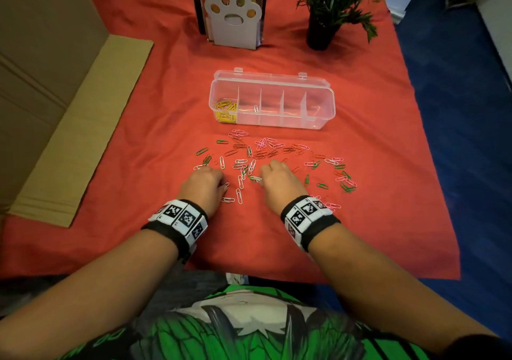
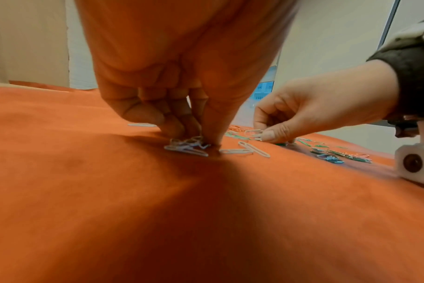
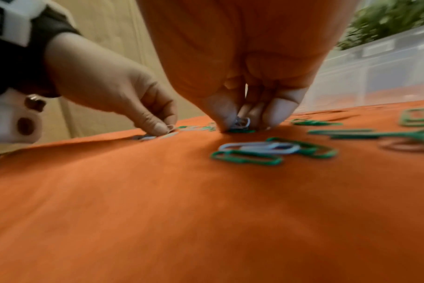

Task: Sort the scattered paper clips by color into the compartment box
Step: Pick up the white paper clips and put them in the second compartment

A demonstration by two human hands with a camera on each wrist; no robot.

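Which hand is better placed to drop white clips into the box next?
Probably the left hand: it already pinches several white clips, and the box compartment holding a white clip lies toward its side.

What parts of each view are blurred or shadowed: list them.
Head view: sharp, evenly lit; the paper clips read clearly. Left wrist view: the left hand casts a dark shadow across the cloth. Right wrist view: motion blur smears the box and plant.
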